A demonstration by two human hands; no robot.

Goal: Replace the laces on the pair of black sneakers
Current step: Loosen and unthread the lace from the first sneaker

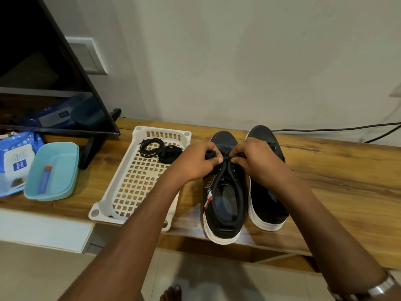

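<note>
Sneakers, a pair in black canvas with thick white rubber soles, stand side by side on the long wooden bench, toes to the wall; the left sneaker is the one you are working on, the right sneaker waits just beside it. Your left hand pinches one part of the black cord lace and your right hand pinches another, both meeting over the upper eyelets, while two long loops of lace trail back round the shoe's opening.

Judging by the look of it, the lace is soft, limp and light; it will slip through fingers and twist, so take it close to the eyelet or by the stiff tip rather than mid-length. The shoe itself seems light enough to slide on the smooth wood when you pull, so brace it or pull evenly from both sides.

Two coiled black laces lie at the far end of the white perforated plastic tray, near your left hand. Further left sit a pale teal plastic tub, a blue wipes pack and a black flat screen on its stand. A plain pale wall rises behind, with a black cable running along it.
</note>
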